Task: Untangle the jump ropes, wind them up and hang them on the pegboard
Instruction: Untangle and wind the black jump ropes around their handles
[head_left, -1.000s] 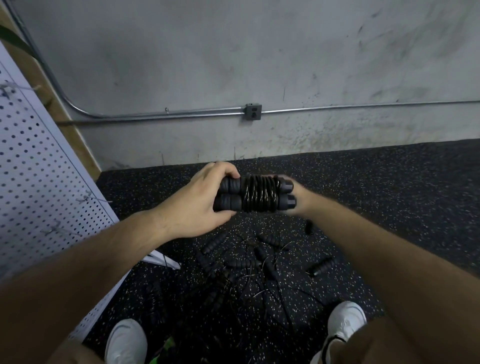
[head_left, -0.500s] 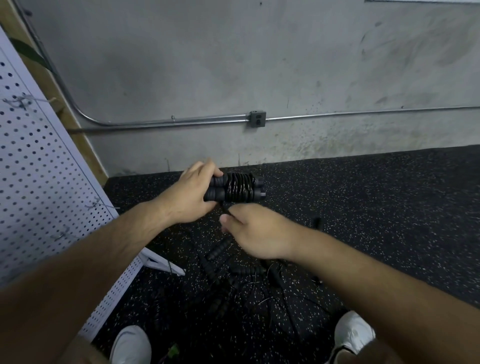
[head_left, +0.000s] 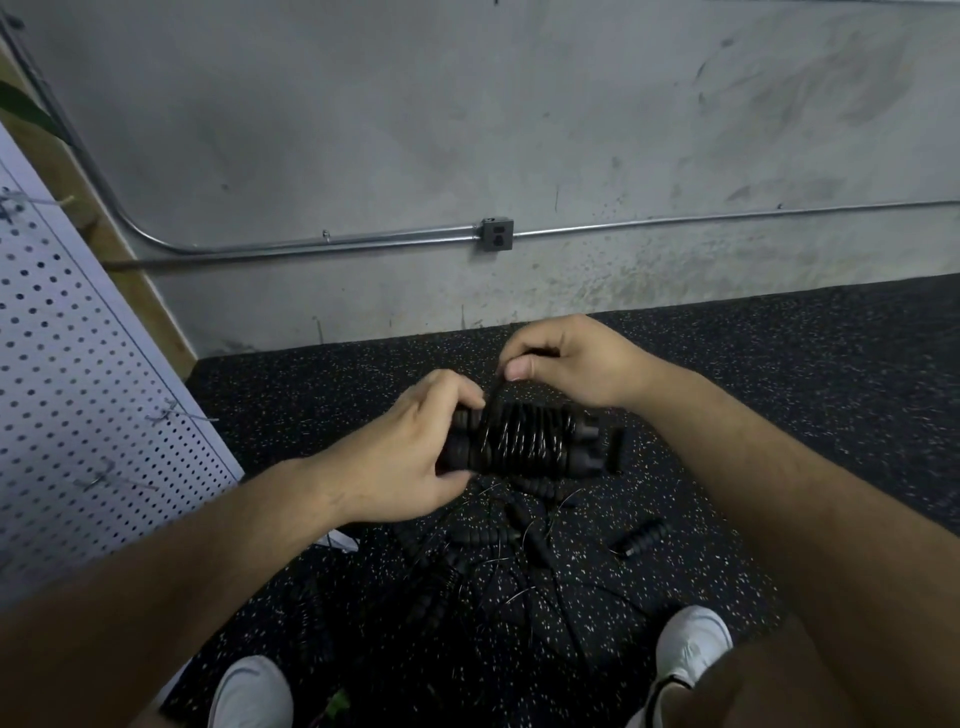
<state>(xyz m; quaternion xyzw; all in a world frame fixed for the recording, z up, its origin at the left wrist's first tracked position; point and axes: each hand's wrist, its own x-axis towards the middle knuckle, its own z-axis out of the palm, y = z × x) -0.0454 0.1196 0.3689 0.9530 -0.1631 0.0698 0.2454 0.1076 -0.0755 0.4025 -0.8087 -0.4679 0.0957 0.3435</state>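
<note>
Our left hand (head_left: 395, 457) is curled round the wound jump rope (head_left: 524, 441), held above the tangled pile (head_left: 493, 551) on the floor. Our right hand (head_left: 566, 364) pinches the cord tail over the coils. Risk: the pinch slips before we tuck the tail, and the springy coils unwind. Pegboard (head_left: 78, 389) is at our left.

Open floor (head_left: 810, 364) out at three o'clock, plenty of room to swing a hand. At nine the pegboard (head_left: 78, 389) walls things off, wire hooks (head_left: 176, 413) poking out. The wall (head_left: 519, 130) closes twelve, conduit (head_left: 363, 241) running along it. Down at six, loose jump ropes (head_left: 493, 551) clutter the floor.
</note>
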